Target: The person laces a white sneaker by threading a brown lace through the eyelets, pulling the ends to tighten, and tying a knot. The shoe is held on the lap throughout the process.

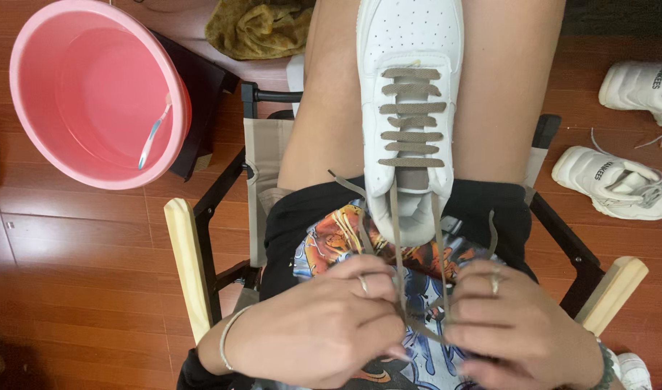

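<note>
The shoe (410, 87) lies on my lap just ahead of my grip, toe pointing away, tongue end toward me, so the eyelets face up and the laces (397, 217) run straight back into my fingers; it is white with flat taupe laces crossed in neat bars up the front. My left hand (324, 325) is closed narrow on one lace end, my right hand (515, 328) closed narrow on the other, both pinching close together below the shoe's opening; the strands look taut, which I judge keeps the lacing snug while I work the ends; just how the ends cross between my fingers I cannot tell. My legs hold the shoe steady from either side; I sit in a folding chair (190, 260) with pale wooden arms outside each wrist. Farther out to the left of my grip, on the floor (78, 289), stands a pink basin (92, 87) with a toothbrush (154, 133) leaning inside; beyond the shoe lies a mustard cloth (259, 29); to the right sit two other white shoes (613, 180).
</note>
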